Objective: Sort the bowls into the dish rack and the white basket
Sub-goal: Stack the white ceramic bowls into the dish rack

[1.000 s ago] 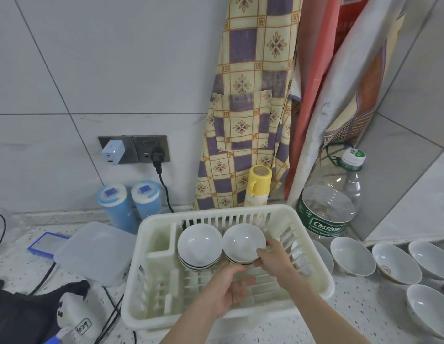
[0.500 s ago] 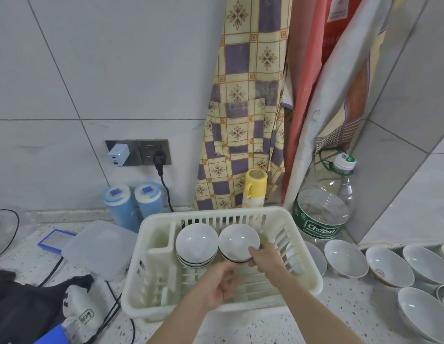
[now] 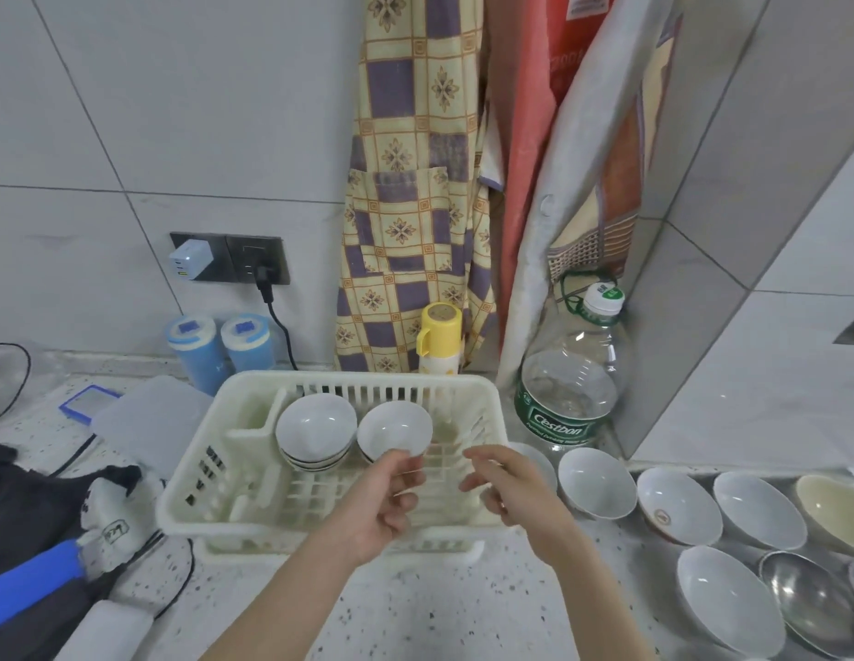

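Judging by glaze, the bowls [image 3: 597, 481] were deemed slippery, breakable, best taken at rims; both hands [image 3: 384, 500] [image 3: 508, 486] were held loosely curled, empty.

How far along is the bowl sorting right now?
Done: two stacks of white bowls stand in the dish rack. In hand: nothing; the left hand and right hand hover empty over the rack. Left: a row of bowls and more nearer the camera sit on the counter to the right. No separate white basket can be made out.
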A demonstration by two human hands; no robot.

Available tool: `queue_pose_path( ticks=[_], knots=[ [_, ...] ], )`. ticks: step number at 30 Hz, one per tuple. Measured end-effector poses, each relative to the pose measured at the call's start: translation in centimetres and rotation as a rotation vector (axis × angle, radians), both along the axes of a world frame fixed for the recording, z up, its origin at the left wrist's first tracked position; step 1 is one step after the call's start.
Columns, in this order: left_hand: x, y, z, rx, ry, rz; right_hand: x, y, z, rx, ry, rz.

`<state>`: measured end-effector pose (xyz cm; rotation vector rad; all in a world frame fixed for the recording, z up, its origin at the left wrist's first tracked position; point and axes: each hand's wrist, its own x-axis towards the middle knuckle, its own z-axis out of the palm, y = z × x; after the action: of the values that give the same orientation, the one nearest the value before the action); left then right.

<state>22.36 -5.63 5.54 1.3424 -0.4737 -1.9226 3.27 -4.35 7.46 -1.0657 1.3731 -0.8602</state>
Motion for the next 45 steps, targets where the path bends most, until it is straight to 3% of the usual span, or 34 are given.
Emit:
queue_pose_path(
  ticks=[5, 9, 20, 25, 32, 45],
  knots=[
    [-7.4, 1.9, 1.2, -0.025, 0.066, -0.271, -7.8, 2.5, -1.2, 0.035, -0.164, -0.342],
    [-13.5, 3.0, -0.2, 0.033, -0.013, -0.380, -12.4, 3.4, -3.2, 0.205, -0.264, -0.408],
    [-20.0, 1.3, -7.9, 0.321, 0.016, 0.080, -16.3, 2.0, -9.8, 0.519, -0.370, -0.462],
    [-20.1, 0.0, -10.1, 0.265, -0.103, 0.245, -16.0, 0.6, -11.4, 0.579, -0.302, -0.543],
    [-20.6, -1.2, -10.6, 0.200, -0.189, 0.258, -16.6, -0.7, -12.3, 0.443, -0.198, -0.614],
    [-19.8, 0.1, -10.4, 0.178, -0.226, 0.220, -16.2, 1.7, -11.2, 0.432, -0.289, -0.697]
  ],
)
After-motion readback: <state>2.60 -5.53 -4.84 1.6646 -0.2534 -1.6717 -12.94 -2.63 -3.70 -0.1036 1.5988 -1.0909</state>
